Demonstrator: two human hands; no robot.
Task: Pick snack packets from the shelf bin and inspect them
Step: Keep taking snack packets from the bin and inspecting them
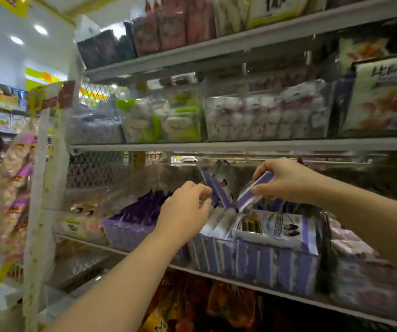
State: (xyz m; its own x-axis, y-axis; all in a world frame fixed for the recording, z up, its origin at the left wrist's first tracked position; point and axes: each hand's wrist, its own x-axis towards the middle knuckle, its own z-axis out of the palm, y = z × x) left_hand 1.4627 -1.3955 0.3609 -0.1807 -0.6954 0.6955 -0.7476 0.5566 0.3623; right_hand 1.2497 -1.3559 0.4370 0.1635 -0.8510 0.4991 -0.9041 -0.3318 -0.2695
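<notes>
Right grip: my right hand (286, 180) pinches one purple packet (255, 191), with fingers curled over its top edge and thumb beneath.
Left grip: my left hand (185, 209) has its fingers curled, tips at the upright packets (219, 190) just ahead. I cannot tell whether they pinch one.
Packet's place: tilted, just above the shelf bin (276, 267), which lies below both my hands.
Doing it well: I judge I should draw the packet clear without dragging its neighbours, then turn its printed face toward me.
Count: one packet in my right grip, two or three upright by my left fingertips, one bin. The packed rows beneath are too blurred to count.
</notes>
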